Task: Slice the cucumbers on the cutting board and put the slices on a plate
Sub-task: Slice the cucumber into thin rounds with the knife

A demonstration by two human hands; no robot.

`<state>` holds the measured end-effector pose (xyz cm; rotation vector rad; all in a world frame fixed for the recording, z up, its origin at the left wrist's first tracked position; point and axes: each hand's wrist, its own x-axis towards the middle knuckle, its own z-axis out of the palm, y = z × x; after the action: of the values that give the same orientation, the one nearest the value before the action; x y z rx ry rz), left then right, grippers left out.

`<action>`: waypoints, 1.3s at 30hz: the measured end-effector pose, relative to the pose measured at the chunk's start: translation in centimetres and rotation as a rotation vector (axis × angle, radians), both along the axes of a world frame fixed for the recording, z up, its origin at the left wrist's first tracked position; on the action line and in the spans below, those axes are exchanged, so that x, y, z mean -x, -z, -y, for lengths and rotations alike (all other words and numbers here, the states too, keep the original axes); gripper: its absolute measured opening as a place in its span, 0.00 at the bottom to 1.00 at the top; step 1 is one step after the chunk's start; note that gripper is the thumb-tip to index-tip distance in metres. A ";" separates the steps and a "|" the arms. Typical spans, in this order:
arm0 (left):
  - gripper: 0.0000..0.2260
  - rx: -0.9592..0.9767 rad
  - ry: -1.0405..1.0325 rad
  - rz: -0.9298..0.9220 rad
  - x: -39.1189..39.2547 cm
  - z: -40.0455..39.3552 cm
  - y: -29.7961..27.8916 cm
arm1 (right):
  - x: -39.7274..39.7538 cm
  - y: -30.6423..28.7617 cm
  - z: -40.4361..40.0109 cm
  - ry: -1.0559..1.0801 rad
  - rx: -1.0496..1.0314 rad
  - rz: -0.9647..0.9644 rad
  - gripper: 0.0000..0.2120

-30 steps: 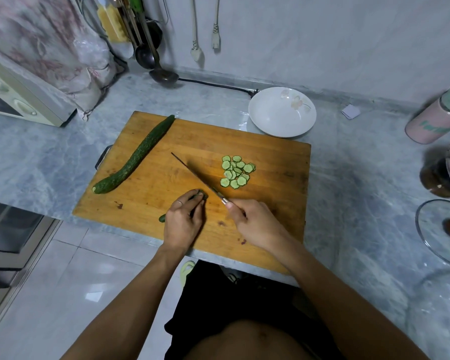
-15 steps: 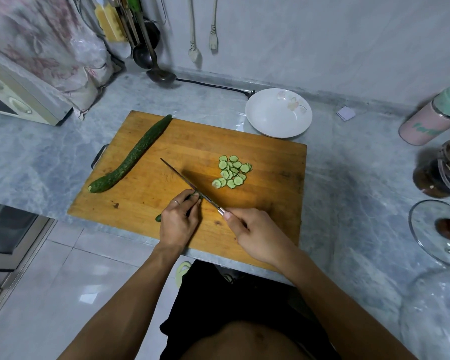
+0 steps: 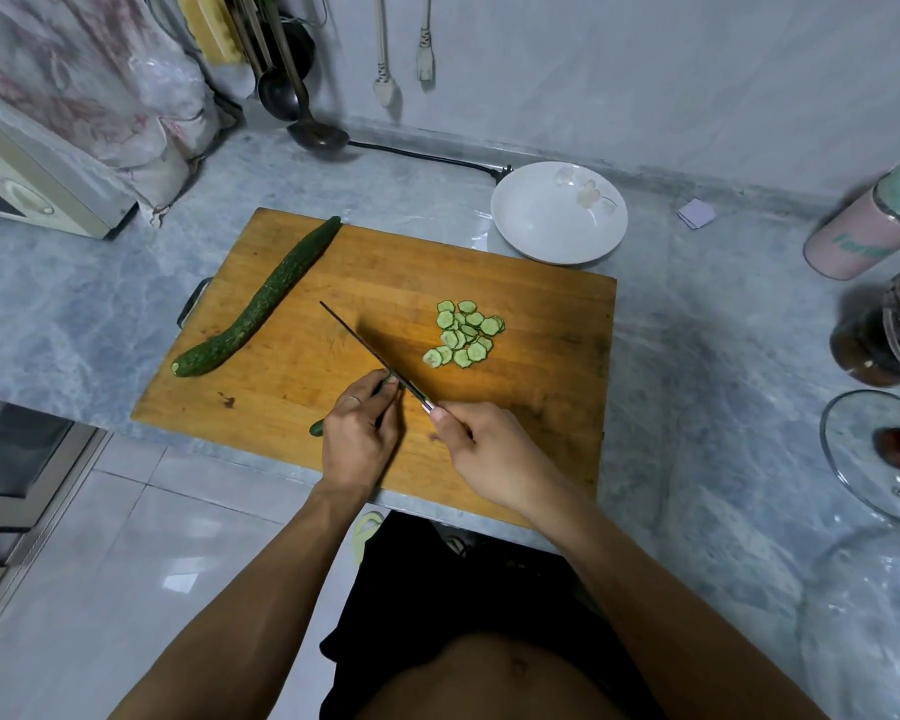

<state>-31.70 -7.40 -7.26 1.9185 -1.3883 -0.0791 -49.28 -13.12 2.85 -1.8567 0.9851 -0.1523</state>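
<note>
Looking down from the head view, a rectangular wooden cutting board (image 3: 489, 423) lies on the grey marbled stone bench (image 3: 697, 356). The left hand (image 3: 357, 439) curls over a short dark-green cucumber stub (image 3: 317, 427), pinning it down. The right hand (image 3: 489, 454) grips the handle of a thin-bladed knife (image 3: 365, 348), its blade beside the left fingertips. A pile of pale-green cucumber slices (image 3: 463, 335) sits mid-board; a whole long green cucumber (image 3: 261, 304) lies at the board's left. A white round plate (image 3: 559, 213) with a faint flower print touches the far edge. Green lettering on the pink canister (image 3: 868, 231) is unreadable. White floor tiles show below.
</note>
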 end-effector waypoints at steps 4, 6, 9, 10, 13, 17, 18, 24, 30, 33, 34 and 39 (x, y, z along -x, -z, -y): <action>0.08 0.016 0.005 0.012 0.2 0.1 -0.3 | -0.6 0.6 -0.1 0.014 0.012 -0.006 0.15; 0.08 0.014 0.007 0.016 0.2 0.1 -0.4 | -0.5 0.6 -0.1 0.010 0.021 -0.009 0.15; 0.09 -0.026 -0.001 0.020 0.2 -0.1 -0.4 | -0.1 0.2 0.5 0.013 0.008 -0.008 0.15; 0.10 -0.038 -0.008 0.018 0.3 -0.2 -0.4 | 0.1 -0.1 0.8 0.018 0.001 -0.002 0.16; 0.10 -0.032 -0.036 -0.006 0.6 -0.2 -0.9 | 0.8 -0.3 1.6 0.017 0.027 -0.007 0.18; 0.09 -0.031 -0.070 -0.045 0.5 -0.2 -0.8 | 1.7 -0.7 1.8 -0.012 0.049 0.013 0.19; 0.09 -0.035 -0.070 -0.041 0.5 -0.3 -0.8 | 1.8 -0.9 1.5 -0.016 0.050 0.026 0.19; 0.08 -0.033 -0.054 -0.029 0.5 -0.4 -0.9 | 1.9 -1.4 -0.3 -0.047 0.039 0.033 0.17; 0.08 0.015 -0.026 -0.032 0.6 -0.3 -1.1 | 2.4 -1.6 -0.8 -0.047 0.065 0.017 0.17; 0.08 0.029 -0.007 -0.035 0.6 -0.4 -1.1 | 2.5 -1.7 -1.0 -0.036 0.052 0.004 0.17; 0.08 0.031 -0.003 -0.036 0.6 -0.4 -1.1 | 2.5 -1.8 -1.0 -0.030 0.042 -0.001 0.18; 0.11 -0.013 -0.005 -0.062 -0.1 -0.5 -0.6 | 2.0 -2.0 -1.1 0.011 -0.015 -0.003 0.16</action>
<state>-31.55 -6.91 -6.66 1.9139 -1.3456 -0.1442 -51.27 -12.01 4.83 -1.8388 0.9961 -0.1488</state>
